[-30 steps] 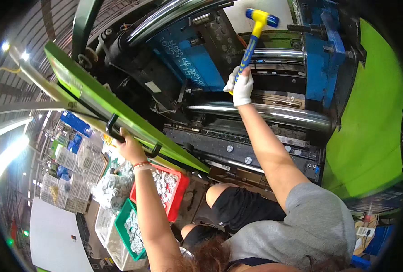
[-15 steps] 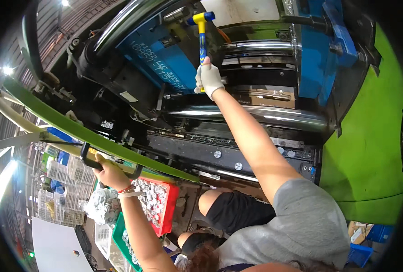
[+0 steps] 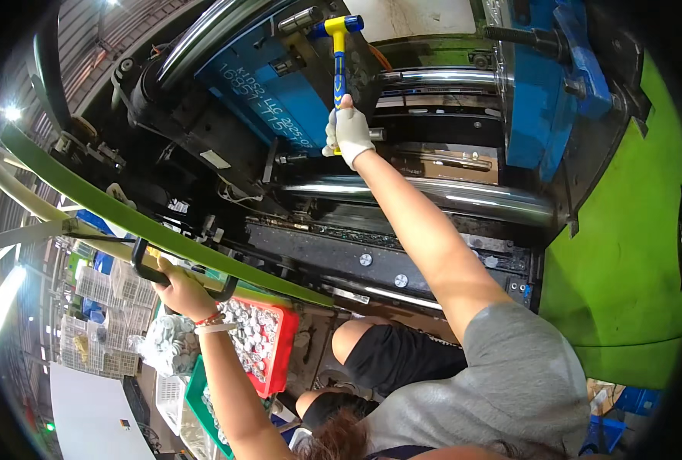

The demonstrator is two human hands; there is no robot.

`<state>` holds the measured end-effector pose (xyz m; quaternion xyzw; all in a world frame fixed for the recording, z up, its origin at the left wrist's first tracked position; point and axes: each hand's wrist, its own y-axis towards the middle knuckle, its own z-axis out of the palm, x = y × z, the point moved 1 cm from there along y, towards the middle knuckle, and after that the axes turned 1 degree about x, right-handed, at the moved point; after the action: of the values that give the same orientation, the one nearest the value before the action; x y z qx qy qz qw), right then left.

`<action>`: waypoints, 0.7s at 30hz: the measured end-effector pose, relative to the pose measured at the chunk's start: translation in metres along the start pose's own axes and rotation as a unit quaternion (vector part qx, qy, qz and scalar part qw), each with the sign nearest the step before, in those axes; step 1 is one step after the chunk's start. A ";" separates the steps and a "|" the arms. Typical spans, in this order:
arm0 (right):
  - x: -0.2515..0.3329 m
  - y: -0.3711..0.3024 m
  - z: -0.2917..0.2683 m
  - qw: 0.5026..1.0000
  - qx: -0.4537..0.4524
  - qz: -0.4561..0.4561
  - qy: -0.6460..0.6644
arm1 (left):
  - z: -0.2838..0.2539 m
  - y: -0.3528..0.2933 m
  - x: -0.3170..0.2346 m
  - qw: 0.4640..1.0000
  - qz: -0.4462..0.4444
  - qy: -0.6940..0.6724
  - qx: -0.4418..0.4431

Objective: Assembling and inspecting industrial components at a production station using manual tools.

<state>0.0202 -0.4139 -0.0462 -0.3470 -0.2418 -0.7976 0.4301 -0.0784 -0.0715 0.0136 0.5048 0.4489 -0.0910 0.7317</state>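
Note:
My right hand [image 3: 350, 136], in a white glove, is closed around the handle of a mallet [image 3: 339, 69]. The mallet has a yellow head with blue faces and a blue and yellow handle, and stands head away from me. Its left face is close to the blue steel mould block [image 3: 256, 96] with white handwriting; whether they touch I cannot tell. A metal cylinder [image 3: 300, 20] juts out beside the mallet head. At the lower left, my bare left hand [image 3: 184, 294] grips a black pull handle [image 3: 147, 270] on the green-edged machine door [image 3: 157, 228].
Polished tie bars [image 3: 502, 201] cross the machine between the left mould block and another blue block [image 3: 536, 100] at right. A green panel [image 3: 624, 253] borders the right side. Below the door sit a red crate [image 3: 283, 349] of small metallic-looking parts and a green crate [image 3: 195, 399].
My right hand and the mallet have shifted very slightly to the left. My left hand keeps its grip on the door handle, and the whole view has turned a little.

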 end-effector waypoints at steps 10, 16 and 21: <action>-0.023 -0.020 -0.023 0.900 -0.137 -0.328 0.254 | 0.004 -0.008 -0.019 0.999 -0.031 -0.016 0.020; -0.016 -0.022 -0.012 0.984 -0.033 0.131 0.116 | -0.002 0.000 -0.004 1.000 -0.001 0.016 0.010; -0.008 -0.030 -0.032 0.961 -0.095 -0.151 0.213 | 0.000 -0.004 -0.010 0.998 -0.017 -0.033 0.046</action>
<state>-0.0137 -0.4164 -0.0752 -0.1684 -0.1172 -0.9279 0.3113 -0.0864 -0.0761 0.0187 0.5269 0.4282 -0.1412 0.7205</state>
